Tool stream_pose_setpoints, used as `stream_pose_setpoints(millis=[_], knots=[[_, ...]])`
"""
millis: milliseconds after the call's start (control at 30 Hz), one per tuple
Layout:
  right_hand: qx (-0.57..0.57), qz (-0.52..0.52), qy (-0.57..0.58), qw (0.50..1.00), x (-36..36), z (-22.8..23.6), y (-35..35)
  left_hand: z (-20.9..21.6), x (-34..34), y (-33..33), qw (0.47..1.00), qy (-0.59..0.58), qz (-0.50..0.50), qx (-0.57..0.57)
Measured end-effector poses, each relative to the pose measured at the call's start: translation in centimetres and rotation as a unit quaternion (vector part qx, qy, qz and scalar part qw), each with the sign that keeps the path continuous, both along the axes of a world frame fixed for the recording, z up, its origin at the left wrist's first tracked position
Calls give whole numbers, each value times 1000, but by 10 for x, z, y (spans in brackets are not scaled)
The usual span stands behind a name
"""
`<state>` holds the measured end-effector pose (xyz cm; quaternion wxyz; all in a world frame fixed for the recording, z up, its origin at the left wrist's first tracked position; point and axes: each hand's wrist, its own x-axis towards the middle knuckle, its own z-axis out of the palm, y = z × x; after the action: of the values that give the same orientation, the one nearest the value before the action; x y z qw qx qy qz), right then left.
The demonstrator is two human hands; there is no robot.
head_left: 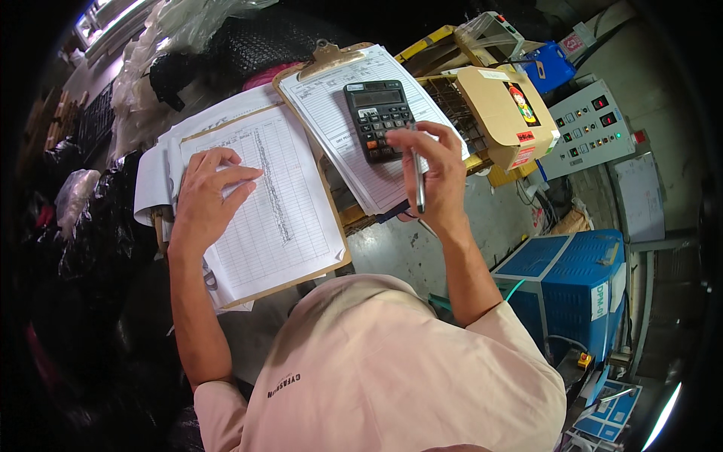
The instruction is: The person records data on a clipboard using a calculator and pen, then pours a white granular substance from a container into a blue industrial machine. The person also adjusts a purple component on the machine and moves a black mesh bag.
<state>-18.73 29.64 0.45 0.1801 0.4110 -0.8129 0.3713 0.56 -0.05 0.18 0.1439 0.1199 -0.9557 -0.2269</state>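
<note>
My left hand point(209, 194) rests on a ruled sheet point(294, 226) with a handwritten column, its fingers stretched and apart. The sheet lies on a brown clipboard point(337, 260). My right hand point(437, 169) holds a silver pen point(419, 181) upright against the palm. Its index finger reaches over the keys of a black calculator point(376, 113), near the right edge; whether it touches a key I cannot tell. Under the calculator, a printed form point(320, 94) lies on a second clipboard with a metal clip point(330, 56).
An open cardboard box point(482, 94) stands right of the forms. Beyond it are a control panel point(587, 124) with lights and a blue case point(548, 68). A blue machine point(576, 264) stands at the right. Clear plastic wrap point(151, 83) and black plastic bags point(105, 218) lie at left.
</note>
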Motion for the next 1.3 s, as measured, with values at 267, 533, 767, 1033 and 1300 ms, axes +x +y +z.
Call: stream_pose_setpoints(millis=[267,533,767,1033,1300], knots=[[-52,-19,11,998,-23,2,9,-2,-1,0,1000,12,-11,-4],[-95,-92,-66,989,-22,-30,31,-7,2,-6,999,19,-22,-23],[-55,-121,-35,991,-17,-26,27,-7,5,-6,1000,15,-13,-22],[-74,-126,-71,987,-19,-29,28,-8,4,-7,999,21,-22,-28],[-125,-25,-39,991,-19,-24,29,-7,1,-4,999,10,-21,-36]])
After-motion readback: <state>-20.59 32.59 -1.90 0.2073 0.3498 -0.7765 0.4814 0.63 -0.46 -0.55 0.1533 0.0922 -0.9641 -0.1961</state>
